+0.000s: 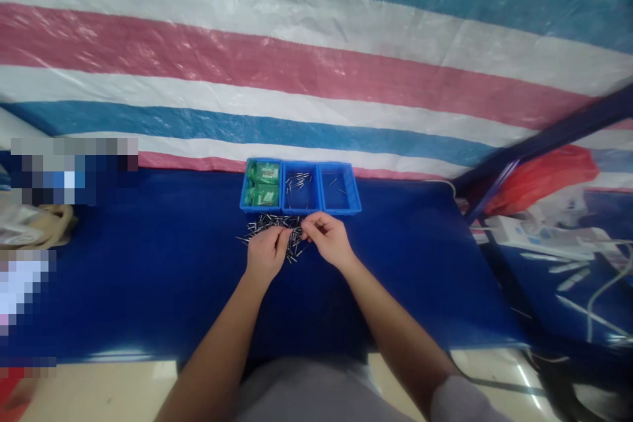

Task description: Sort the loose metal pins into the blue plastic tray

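Observation:
A loose pile of thin black and silver metal rods (270,219) lies on the blue table. My left hand (264,256) is over the pile's front side, thumb and fingers pinched together; what they hold is hidden. At the pile's right edge, my right hand (330,241) has its fingertips pressed together, close to the left. Whatever it grips is too small to make out. Just behind the pile stand three joined blue bins. Green packets (267,173) fill the left one. Several thin rods lie in the middle bin (302,201), and a few in the right bin (346,179).
A striped plastic sheet (297,72) hangs behind the blue table (405,264). To the right are a dark frame post (494,191), a red bag (548,175), a white power strip (539,235) and cables. A tan basket (62,224) stands at the left edge.

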{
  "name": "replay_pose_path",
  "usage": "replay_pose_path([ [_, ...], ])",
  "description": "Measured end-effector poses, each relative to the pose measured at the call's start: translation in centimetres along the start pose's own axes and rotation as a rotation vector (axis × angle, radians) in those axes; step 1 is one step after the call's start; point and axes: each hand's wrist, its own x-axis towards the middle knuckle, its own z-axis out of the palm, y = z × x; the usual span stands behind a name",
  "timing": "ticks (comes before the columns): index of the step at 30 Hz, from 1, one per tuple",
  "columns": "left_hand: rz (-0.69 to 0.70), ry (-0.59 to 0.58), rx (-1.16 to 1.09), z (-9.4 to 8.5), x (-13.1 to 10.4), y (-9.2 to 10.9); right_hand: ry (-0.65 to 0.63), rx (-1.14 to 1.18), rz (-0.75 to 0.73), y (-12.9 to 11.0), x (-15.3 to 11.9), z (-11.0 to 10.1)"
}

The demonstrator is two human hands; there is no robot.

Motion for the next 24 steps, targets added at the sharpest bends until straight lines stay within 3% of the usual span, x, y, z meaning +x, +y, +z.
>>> replay_pose_path([
  [17, -0.003, -0.018, -0.016, 0.0, 0.25, 0.12, -0.02, -0.246, -0.057, -0.25, -0.26, -0.2],
  [24, -0.028, -0.021, -0.05, 0.04, 0.25, 0.19, -0.018, -0.193, -0.034, 0.04, -0.19, -0.07],
])
